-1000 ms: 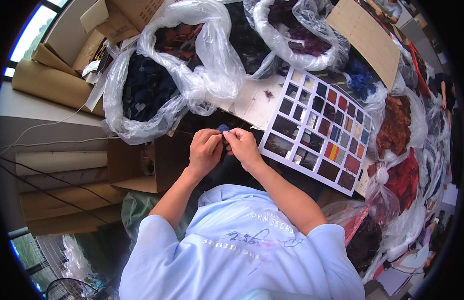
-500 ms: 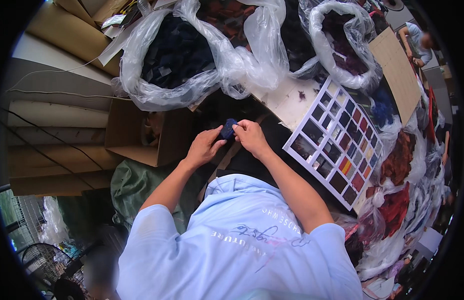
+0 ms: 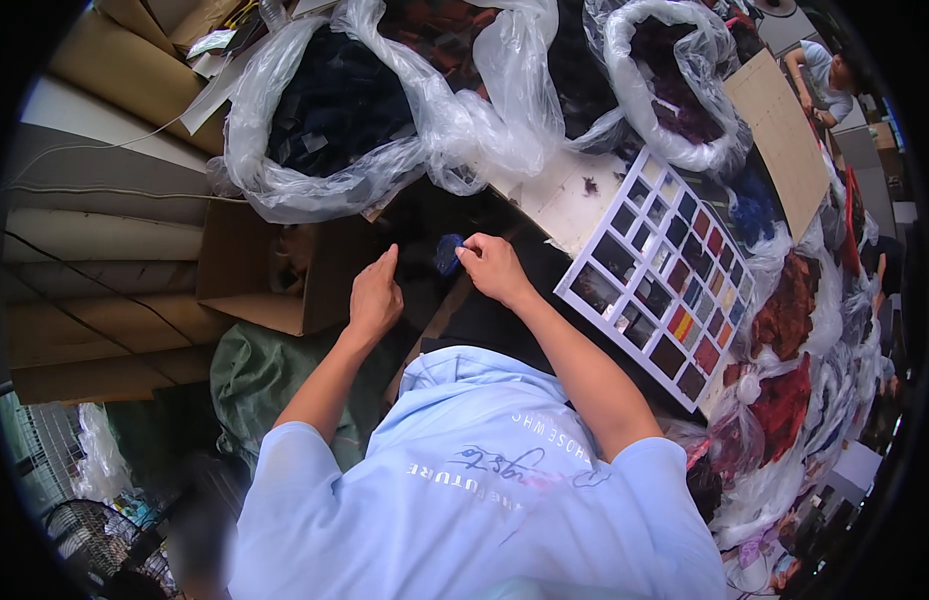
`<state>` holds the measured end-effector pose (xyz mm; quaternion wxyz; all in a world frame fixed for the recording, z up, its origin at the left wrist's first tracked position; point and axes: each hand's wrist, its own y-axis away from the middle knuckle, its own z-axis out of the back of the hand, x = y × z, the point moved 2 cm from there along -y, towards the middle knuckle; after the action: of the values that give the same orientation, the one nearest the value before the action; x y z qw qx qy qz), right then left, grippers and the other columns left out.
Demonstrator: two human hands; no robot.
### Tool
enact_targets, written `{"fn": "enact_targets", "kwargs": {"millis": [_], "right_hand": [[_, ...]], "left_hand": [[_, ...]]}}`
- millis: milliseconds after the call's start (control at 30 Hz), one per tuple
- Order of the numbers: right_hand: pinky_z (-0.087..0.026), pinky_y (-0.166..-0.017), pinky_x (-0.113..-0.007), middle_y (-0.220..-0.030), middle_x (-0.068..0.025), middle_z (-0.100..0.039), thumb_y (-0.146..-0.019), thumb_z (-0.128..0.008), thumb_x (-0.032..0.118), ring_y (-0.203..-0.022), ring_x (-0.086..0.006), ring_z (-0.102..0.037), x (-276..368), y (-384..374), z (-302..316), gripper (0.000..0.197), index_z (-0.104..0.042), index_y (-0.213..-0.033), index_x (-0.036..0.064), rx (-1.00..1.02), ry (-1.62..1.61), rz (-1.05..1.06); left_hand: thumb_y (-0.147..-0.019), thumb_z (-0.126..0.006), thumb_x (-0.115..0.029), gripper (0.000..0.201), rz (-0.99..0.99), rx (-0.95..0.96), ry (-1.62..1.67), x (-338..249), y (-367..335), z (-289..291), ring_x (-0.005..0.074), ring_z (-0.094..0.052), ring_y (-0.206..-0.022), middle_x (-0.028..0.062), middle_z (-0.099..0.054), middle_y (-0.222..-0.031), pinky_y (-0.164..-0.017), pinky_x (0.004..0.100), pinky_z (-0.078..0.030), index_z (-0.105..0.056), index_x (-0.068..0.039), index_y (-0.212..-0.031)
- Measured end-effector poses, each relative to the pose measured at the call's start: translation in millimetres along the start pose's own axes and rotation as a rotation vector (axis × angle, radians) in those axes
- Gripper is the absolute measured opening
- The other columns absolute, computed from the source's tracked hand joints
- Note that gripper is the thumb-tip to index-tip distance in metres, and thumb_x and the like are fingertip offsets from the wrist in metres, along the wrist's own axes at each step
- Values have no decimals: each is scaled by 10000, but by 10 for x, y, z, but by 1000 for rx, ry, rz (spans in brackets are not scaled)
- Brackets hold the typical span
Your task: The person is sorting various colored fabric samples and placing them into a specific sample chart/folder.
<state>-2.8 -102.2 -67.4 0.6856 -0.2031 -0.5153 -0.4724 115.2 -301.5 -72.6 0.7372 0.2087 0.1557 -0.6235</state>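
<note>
Pinched in the fingertips of my right hand (image 3: 494, 268) is a small dark blue piece (image 3: 447, 255), soft-looking like a scrap of fabric or fluff; its exact kind is too small to tell. To the left of it, apart from the piece, is my left hand (image 3: 375, 297), empty, with the index finger stretched out. Both hands are over a dark area in front of my body. A white gridded sample board (image 3: 624, 240) with many coloured swatches leans to the right of my right hand.
Beyond my hands, clear plastic bags (image 3: 274, 200) hold dark and reddish pieces. An open cardboard box (image 3: 254, 310) stands left, above a green sack (image 3: 274, 385). A brown board (image 3: 779, 140) and bagged red material (image 3: 784, 405) lie right. Another person (image 3: 822, 85) is at the far right.
My left hand has let go of the blue piece and moved left, its index finger extending. My right hand keeps hold of the piece.
</note>
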Motion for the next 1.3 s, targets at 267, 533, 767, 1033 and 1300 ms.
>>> {"fn": "enact_targets", "kwargs": {"millis": [267, 533, 767, 1033, 1300], "right_hand": [[-525, -706, -414, -799, -200, -686, -883, -660, 204, -766, -338, -687, 177, 213, 199, 235, -676, -893, -31, 4, -31, 4], [-496, -665, -425, -818, -157, -598, -861, -634, 79, -765, -358, -615, 379, 531, 681, 87, -601, -874, 0, -235, 200, 498], [-489, -696, -387, -804, -105, -546, -772, -606, 13, -777, -282, -593, 334, 955, 1291, 94, -552, -843, 41, -326, 577, 743], [-519, -764, -403, -935, -123, -633, -848, -659, 19, -874, -325, -643, -243, 1572, 2114, 123, -632, -968, 21, -790, 506, 398], [-507, -887, -420, -1093, -134, -643, -847, -684, 49, -1030, -327, -615, -698, 1739, 2475, 223, -662, -1064, 1, -910, 541, 159]], "left_hand": [[-841, -550, -79, 312, 142, 88, 52, 96, -225, -177, 364, -659, -1031, 201, -676, -1138, -904, 455, -524, -700, -21, -1107], [-1013, -573, -439, 423, 476, 325, 988, -983, -533, 394, 92, -573, -623, 38, -677, -794, -586, 224, -464, -683, -31, -1035], [-939, -670, -113, 194, 358, 638, 1026, -1670, -993, 231, 79, -585, -661, 10, -661, -806, -611, 216, -482, -670, -34, -1116], [-906, -663, -34, 318, -80, 614, 982, -2967, -1586, -436, 65, -567, -688, 13, -675, -835, -632, 207, -456, -661, -13, -1224], [-868, -632, -87, 290, -477, 512, 562, -3638, -1815, -1063, 124, -638, -675, 87, -713, -801, -634, 273, -511, -705, -14, -1138]]}}
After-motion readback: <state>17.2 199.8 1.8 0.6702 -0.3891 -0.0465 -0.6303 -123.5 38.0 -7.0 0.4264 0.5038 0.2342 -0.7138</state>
